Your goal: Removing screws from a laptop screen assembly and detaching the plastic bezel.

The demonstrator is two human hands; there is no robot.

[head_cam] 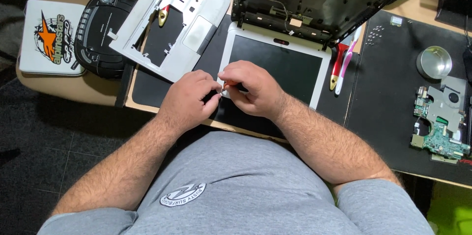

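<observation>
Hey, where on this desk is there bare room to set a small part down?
The black mat is bare between the red-handled tool and the green circuit board, below the round metal dish. Crowded: the white screen frame's near corner, where the left hand and right hand meet.

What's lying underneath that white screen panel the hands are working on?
A black mat lies under the white screen panel, showing along its edges. The left hand and right hand cover its near-left corner, so whatever lies under there is hidden.
</observation>
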